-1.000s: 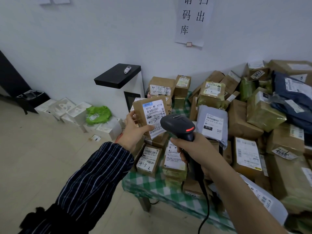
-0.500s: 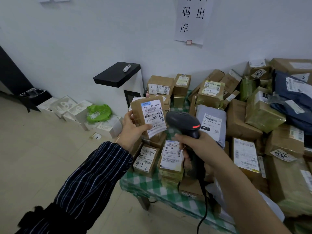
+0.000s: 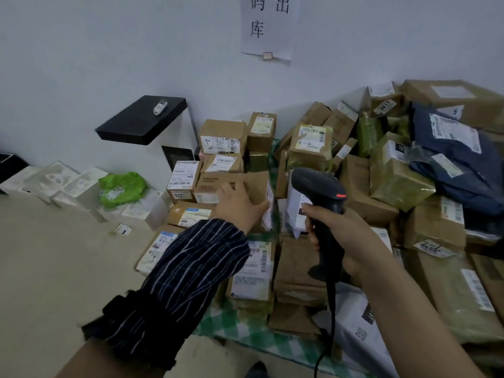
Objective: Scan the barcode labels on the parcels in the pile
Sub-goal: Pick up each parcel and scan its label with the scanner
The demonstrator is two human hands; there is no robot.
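Head view, stock as we read it. Small carton parcel (image 3: 255, 184): one, just left of the scanner (image 3: 319, 186), clasped by our left grip (image 3: 240, 207). We judge it light and stiff, best held across opposite faces. Scanner: one, clenched in our right grip (image 3: 351, 241). Pile (image 3: 392, 181): behind and right of the scanner on the checked worktop (image 3: 261, 342), over twenty parcels, exact count hidden.
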